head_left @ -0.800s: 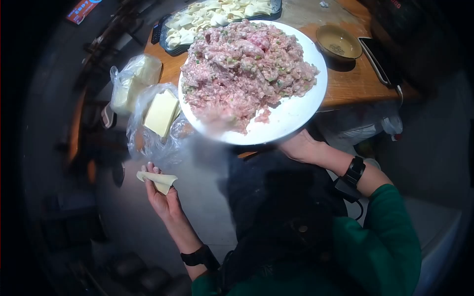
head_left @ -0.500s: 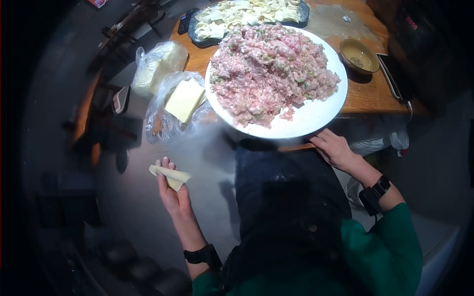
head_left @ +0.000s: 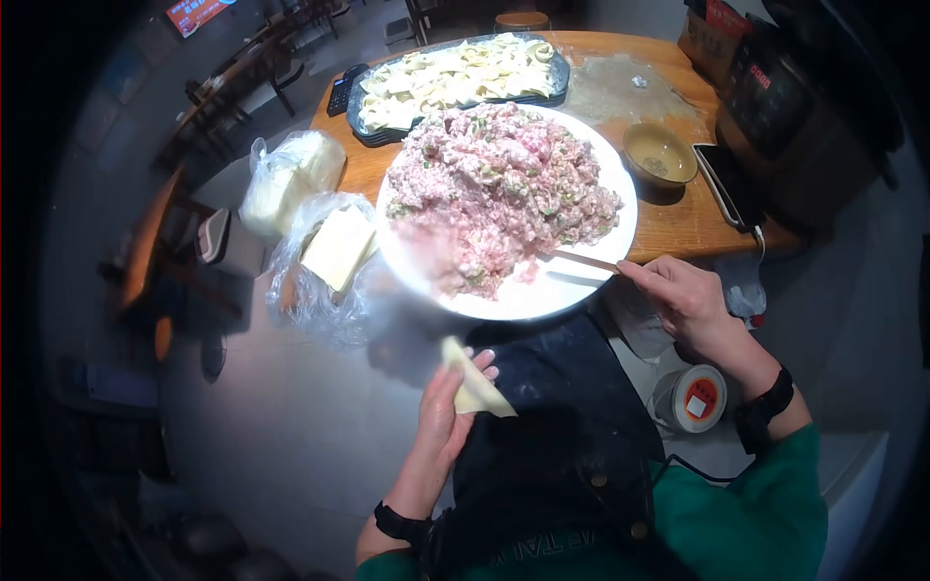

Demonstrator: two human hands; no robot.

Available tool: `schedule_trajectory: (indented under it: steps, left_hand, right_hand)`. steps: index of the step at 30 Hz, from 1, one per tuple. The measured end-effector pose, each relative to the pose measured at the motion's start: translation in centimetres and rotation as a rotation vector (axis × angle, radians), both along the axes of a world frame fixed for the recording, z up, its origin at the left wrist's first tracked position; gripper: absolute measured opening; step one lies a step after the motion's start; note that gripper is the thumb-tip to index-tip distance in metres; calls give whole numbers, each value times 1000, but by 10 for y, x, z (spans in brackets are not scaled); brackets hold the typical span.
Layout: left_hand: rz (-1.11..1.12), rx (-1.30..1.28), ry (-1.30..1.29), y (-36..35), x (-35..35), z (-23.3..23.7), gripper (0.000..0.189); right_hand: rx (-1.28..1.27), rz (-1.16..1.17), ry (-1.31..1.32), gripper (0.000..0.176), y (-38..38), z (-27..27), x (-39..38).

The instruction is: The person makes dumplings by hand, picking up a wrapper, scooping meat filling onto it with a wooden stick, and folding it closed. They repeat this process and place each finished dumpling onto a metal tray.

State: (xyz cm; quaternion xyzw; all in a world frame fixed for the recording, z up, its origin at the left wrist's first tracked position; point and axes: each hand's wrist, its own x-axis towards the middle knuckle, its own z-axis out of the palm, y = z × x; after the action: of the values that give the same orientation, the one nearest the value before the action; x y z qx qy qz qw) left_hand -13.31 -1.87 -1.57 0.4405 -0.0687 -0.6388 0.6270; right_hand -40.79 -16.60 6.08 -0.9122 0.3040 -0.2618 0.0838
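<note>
My left hand (head_left: 448,412) is closed around a pale wonton wrapper (head_left: 480,389), held in front of my apron, below the plate. My right hand (head_left: 683,300) grips a thin flat stick (head_left: 586,261), whose tip touches the edge of the meat filling (head_left: 513,184). That filling, pink with green bits, is heaped on a large white plate (head_left: 572,295). Left of the plate, a stack of wrappers (head_left: 339,247) lies in an opened plastic bag (head_left: 329,315). Another bag of wrappers (head_left: 291,184) sits just behind it.
A dark tray (head_left: 363,126) of folded wontons stands behind the plate on the wooden table (head_left: 678,218). To the right are a small bowl (head_left: 661,155), a phone (head_left: 728,189) with a cable and a dark appliance with red digits (head_left: 760,77). A round tub (head_left: 696,399) stands below my right hand.
My left hand has brought the wrapper rightward, nearer my body and below the plate. My right hand has risen from the table edge, and the stick in it now shows against the filling. The view has shifted.
</note>
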Motion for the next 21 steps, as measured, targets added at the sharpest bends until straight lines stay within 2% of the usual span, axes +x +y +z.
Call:
schedule_trajectory:
  steps: [5, 8, 10, 11, 13, 15, 17, 18, 19, 21]
  left_hand:
    - [-57, -2, 20, -15, 5, -5, 40]
    - [-127, -44, -58, -21, 9, 12, 40]
    - [-188, -97, -124, -25, 15, 27, 40]
    - [-157, -145, -188, -30, 18, 35, 39]
    - [-148, -224, -239, -47, 15, 51, 38]
    - [-118, -246, -304, -61, 10, 64, 32]
    - [-170, -290, -290, -75, 5, 66, 34]
    - [-218, -316, -305, -81, -1, 68, 36]
    - [-261, -341, -323, -87, -7, 68, 38]
    - [-280, -297, -314, -98, -16, 64, 39]
  right_hand:
    - [-53, -10, 78, 52, -10, -10, 18]
    - [10, 11, 91, 42, -10, -13, 24]
    - [135, -37, -143, 29, -15, -11, 19]
    - [108, -70, -136, 29, -21, -4, 12]
    - [153, -299, -315, 21, -44, 13, -4]
    - [-203, -426, -95, 16, -82, 19, -34]
    - [-301, -495, 181, 8, -111, 24, -57]
    - [-307, -467, 273, 7, -121, 24, -63]
    - [-315, -457, 254, 7, -127, 21, -66]
    - [-203, -453, 396, 8, -137, 17, -65]
